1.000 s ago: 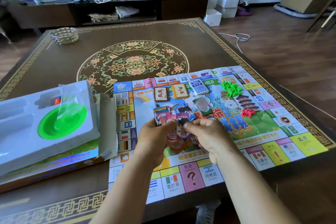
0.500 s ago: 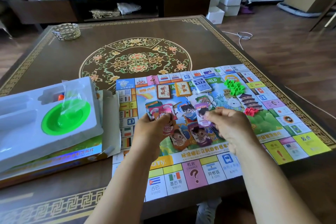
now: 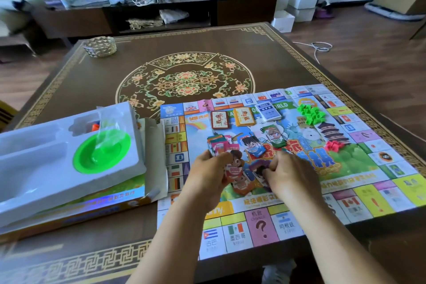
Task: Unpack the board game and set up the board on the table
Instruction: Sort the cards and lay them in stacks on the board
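Over the board, right hand back beside left hand, fingers of both grasping paper money

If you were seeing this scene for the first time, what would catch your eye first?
The bright game board spread over the near right of the table, with both hands above its middle: the left hand holds a fanned stack of play money, the right hand pinches one note. Left of it, a white tray holds a vivid green dish.
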A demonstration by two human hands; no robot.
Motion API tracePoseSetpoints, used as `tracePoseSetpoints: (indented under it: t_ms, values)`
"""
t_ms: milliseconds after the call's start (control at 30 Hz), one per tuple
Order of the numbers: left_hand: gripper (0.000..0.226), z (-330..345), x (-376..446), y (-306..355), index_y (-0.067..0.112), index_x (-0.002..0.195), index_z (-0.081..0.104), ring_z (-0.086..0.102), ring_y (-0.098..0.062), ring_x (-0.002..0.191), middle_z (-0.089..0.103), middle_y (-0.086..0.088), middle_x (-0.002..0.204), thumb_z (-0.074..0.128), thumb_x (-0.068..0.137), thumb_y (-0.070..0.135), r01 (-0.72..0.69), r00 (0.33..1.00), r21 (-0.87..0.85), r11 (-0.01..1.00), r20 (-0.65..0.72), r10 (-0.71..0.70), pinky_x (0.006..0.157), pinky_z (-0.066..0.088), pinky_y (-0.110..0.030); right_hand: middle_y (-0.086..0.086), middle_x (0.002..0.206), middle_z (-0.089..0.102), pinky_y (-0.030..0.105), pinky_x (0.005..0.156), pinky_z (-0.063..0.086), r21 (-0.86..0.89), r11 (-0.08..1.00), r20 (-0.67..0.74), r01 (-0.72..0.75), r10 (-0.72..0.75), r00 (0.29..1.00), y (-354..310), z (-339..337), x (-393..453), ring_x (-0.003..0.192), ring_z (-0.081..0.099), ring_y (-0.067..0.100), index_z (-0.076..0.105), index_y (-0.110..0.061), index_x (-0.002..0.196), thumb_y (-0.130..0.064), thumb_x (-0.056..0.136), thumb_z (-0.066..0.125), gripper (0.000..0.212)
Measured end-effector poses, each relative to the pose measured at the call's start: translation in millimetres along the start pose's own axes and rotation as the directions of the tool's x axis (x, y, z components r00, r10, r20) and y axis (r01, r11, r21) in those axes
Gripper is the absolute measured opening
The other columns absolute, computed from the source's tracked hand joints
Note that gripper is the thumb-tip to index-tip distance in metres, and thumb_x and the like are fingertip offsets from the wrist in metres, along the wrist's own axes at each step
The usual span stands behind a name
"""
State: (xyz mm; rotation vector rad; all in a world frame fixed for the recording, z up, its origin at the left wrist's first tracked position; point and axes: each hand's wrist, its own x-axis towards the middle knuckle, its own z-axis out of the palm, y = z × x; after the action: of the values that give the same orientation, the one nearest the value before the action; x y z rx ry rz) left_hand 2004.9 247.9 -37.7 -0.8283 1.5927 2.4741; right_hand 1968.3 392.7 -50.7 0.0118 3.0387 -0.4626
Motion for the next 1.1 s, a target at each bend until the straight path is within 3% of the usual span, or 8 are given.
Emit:
tracePoseSetpoints:
  t_ms: [67,133,233,367,633,800,967,1100]
  values:
    - [0.02,-1,1,-1,0.005,0.085,0.063,0.064,-0.026,0.076,0.07,-0.012,0.077,0.049,0.089,-0.008,0.0,1.0,0.003,1.0,0.012,0.0,0.074,0.05,-0.035,0.0,0.093,0.066,0.03,0.07,0.045,0.056,0.998,-0.016,0.009,-0.008,1.0,-3,-2,-1,0.091,0.06,0.025,0.06,-0.02,0.089,-0.039,0.085,0.063,0.019]
    - [0.019,0,1,-2,0.005,0.086,0.062,0.066,-0.021,0.067,0.07,-0.008,0.072,0.051,0.088,-0.01,-0.007,1.0,0.018,1.0,0.017,0.006,0.065,0.053,-0.03,-0.006,0.08,0.065,0.026,0.062,0.042,0.292,0.956,0.016,0.004,-0.009,1.0,-7,-8,-4,0.077,0.06,0.016,0.062,-0.022,0.083,-0.042,0.084,0.065,0.021]
    - [0.013,1,0,-2,0.004,0.089,0.061,0.065,-0.012,0.053,0.068,-0.006,0.07,0.055,0.087,-0.008,-0.012,1.0,0.026,1.0,0.004,0.012,0.05,0.05,-0.022,-0.008,0.074,0.065,0.023,0.059,0.041,0.636,0.769,0.128,-0.059,-0.03,0.991,-15,-14,-11,0.068,0.057,0.007,0.066,-0.02,0.078,-0.039,0.083,0.066,0.02]
    - [0.011,2,2,-6,0.003,0.094,0.062,0.064,-0.013,0.055,0.068,-0.008,0.075,0.06,0.086,-0.003,-0.015,1.0,0.039,0.999,-0.002,0.015,0.053,0.052,-0.024,0.002,0.077,0.07,0.034,0.071,0.053,0.741,0.659,0.195,-0.13,-0.025,0.981,-22,-8,-16,0.074,0.064,0.018,0.066,-0.019,0.072,-0.033,0.083,0.068,0.017]
    - [0.008,-8,12,-4,0.007,0.091,0.065,0.067,-0.022,0.063,0.072,-0.01,0.079,0.066,0.084,0.002,-0.047,0.99,0.038,0.998,-0.131,0.052,0.052,0.053,-0.028,0.0,0.073,0.067,0.025,0.062,0.045,0.701,0.695,0.187,-0.159,0.036,0.982,-34,-7,4,0.069,0.058,0.016,0.064,-0.021,0.069,-0.029,0.083,0.069,0.017]
    - [0.012,-21,18,3,0.007,0.093,0.062,0.069,-0.023,0.059,0.071,-0.012,0.082,0.066,0.083,0.0,-0.057,0.973,-0.024,0.998,-0.225,0.05,0.049,0.054,-0.031,0.012,0.086,0.072,0.038,0.078,0.054,0.525,0.844,0.183,-0.111,0.015,0.983,-59,-2,43,0.083,0.068,0.028,0.068,-0.002,0.079,-0.03,0.082,0.068,0.028]
    - [0.015,-28,21,8,0.005,0.095,0.061,0.067,-0.025,0.055,0.07,-0.015,0.079,0.066,0.082,-0.002,-0.044,0.972,-0.054,0.998,-0.231,0.03,0.047,0.055,-0.033,0.005,0.069,0.057,0.021,0.049,0.035,0.25,0.966,0.203,-0.071,0.02,0.979,-77,18,63,0.064,0.055,0.023,0.053,-0.016,0.07,-0.034,0.081,0.068,0.026]
    - [0.016,-27,20,9,0.004,0.096,0.061,0.068,-0.025,0.058,0.071,-0.015,0.081,0.067,0.082,0.0,-0.044,0.976,-0.061,0.997,-0.214,0.03,0.048,0.055,-0.033,0.003,0.077,0.059,0.023,0.049,0.031,0.035,0.999,0.139,0.013,-0.017,0.99,-79,23,59,0.068,0.054,0.023,0.06,-0.014,0.088,-0.026,0.088,0.062,0.013]
